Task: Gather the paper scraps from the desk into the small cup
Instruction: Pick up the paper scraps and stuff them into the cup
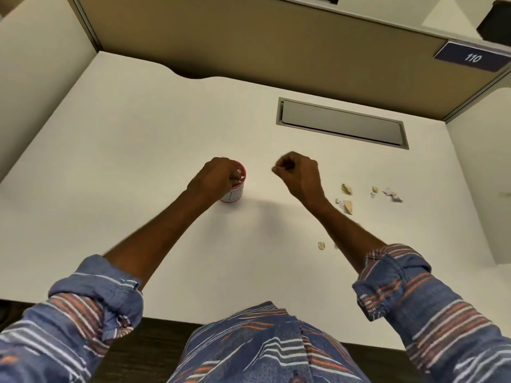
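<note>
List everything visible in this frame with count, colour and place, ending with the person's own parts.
small cup: one, white with red rim, mid-desk, under the left hand; white scraps show inside
paper scraps: at least six loose, tan and white, on the desk right of the right forearm
desk: one, white
cable hatch: one, grey, set into the desk, back right
partition: one, tan, behind the desk
number plate: one, dark blue, reads 110, upper right
left hand: fingertips at the cup's mouth
right hand: fingers curled, right of the cup; contents unclear
sleeves: two, blue striped, rolled up
</note>
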Demonstrator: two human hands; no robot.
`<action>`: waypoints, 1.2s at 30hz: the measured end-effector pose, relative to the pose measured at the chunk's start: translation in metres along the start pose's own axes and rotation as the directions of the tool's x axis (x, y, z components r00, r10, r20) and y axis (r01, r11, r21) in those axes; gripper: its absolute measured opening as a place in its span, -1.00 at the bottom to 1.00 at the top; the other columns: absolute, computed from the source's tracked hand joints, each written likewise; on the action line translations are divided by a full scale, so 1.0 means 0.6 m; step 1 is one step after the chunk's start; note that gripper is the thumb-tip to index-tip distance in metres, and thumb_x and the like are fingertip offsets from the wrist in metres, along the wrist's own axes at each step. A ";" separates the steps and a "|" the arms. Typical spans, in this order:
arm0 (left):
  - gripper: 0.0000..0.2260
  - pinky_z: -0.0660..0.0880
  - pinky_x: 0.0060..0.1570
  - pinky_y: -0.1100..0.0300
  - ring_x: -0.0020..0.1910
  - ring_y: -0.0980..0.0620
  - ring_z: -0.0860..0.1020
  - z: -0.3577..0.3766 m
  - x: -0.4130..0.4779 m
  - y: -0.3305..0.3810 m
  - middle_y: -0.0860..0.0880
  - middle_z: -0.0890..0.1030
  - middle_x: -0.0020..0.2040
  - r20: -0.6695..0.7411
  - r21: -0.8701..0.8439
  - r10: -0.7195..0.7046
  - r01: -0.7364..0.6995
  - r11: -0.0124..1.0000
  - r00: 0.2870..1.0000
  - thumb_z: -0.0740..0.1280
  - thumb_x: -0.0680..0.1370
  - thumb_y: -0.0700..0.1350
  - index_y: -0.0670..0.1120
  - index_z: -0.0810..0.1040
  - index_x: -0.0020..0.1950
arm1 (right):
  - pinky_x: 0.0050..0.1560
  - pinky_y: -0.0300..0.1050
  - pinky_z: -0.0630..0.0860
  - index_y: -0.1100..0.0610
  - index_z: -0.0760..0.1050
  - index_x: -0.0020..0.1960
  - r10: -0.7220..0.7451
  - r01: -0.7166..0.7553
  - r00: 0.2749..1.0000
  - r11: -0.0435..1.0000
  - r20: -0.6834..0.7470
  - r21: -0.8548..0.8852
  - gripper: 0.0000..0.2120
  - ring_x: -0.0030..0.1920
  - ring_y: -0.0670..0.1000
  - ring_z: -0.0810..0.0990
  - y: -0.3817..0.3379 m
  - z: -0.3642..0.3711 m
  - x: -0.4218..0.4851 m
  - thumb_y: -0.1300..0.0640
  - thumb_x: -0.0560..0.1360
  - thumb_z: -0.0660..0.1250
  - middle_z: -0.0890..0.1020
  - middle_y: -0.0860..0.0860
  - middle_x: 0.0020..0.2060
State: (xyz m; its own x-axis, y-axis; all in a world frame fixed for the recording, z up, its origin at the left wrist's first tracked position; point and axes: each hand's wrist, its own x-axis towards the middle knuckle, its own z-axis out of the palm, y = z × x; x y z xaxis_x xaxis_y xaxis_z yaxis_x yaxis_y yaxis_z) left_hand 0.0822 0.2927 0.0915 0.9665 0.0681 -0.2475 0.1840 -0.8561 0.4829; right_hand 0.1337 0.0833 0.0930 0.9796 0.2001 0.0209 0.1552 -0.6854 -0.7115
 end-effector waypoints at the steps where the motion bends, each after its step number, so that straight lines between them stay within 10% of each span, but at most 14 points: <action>1: -0.73 0.36 0.21 0.19 0.29 -0.11 0.49 0.004 0.005 -0.001 -0.12 0.56 0.30 0.015 0.024 -0.001 0.001 1.000 1.000 0.32 0.60 -0.09 -0.10 0.61 0.28 | -0.03 -0.07 0.61 0.14 0.63 -0.09 0.017 -0.017 1.000 1.000 -0.002 -0.017 -0.89 -0.17 -0.01 0.68 0.026 -0.014 -0.011 0.12 0.44 0.50 0.72 0.01 -0.20; 15: -0.77 0.51 0.11 0.06 0.16 -0.21 0.59 0.028 0.043 0.000 -0.19 0.61 0.18 0.061 0.265 -0.002 -0.014 0.964 0.998 0.36 0.51 -0.21 -0.17 0.63 0.16 | 0.10 -0.21 0.44 0.09 0.59 0.15 0.182 -0.222 0.960 0.958 -0.212 -0.181 -0.78 0.16 0.05 0.62 0.307 -0.115 -0.194 0.01 0.56 0.38 0.65 0.02 0.13; 23: -0.79 0.49 0.08 0.06 0.12 -0.22 0.59 -0.003 0.015 0.026 -0.21 0.65 0.13 0.077 0.239 0.053 -0.070 0.969 0.996 0.32 0.56 -0.20 -0.19 0.66 0.14 | 0.55 0.05 0.21 0.19 0.35 0.49 0.095 -0.062 0.990 0.957 0.103 -0.284 -0.43 0.55 0.18 0.22 0.295 -0.040 -0.254 -0.02 0.57 0.38 0.31 0.17 0.51; 27: -0.78 0.48 0.14 0.07 0.16 -0.20 0.58 -0.016 -0.008 0.037 -0.17 0.66 0.15 -0.031 0.176 0.074 -0.067 0.982 0.997 0.40 0.53 -0.17 -0.14 0.68 0.16 | 0.34 0.06 0.49 0.18 0.57 0.30 -0.090 0.126 0.988 0.936 0.124 -0.328 -0.72 0.37 0.12 0.51 0.302 -0.027 -0.284 0.20 0.61 0.31 0.55 0.12 0.34; 36: -0.88 0.46 -0.06 0.51 -0.10 0.09 0.62 0.045 -0.054 0.124 -0.04 0.70 -0.03 -0.319 -0.161 0.271 -0.333 0.929 0.908 0.44 0.51 -0.16 -0.12 0.71 0.03 | 0.00 -0.18 0.56 -0.06 0.62 0.09 -0.029 -0.038 0.982 0.939 -0.186 -0.342 -0.88 0.20 -0.05 0.59 0.356 -0.148 -0.323 0.04 0.56 0.39 0.53 -0.17 0.34</action>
State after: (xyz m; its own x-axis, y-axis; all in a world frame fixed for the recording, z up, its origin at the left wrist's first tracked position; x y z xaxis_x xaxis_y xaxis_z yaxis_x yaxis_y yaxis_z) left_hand 0.0597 0.2130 0.1125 0.9848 -0.0068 0.1735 -0.1224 -0.7357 0.6661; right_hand -0.0114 -0.1641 -0.0004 0.9814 0.0855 0.1718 0.1526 -0.8905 -0.4287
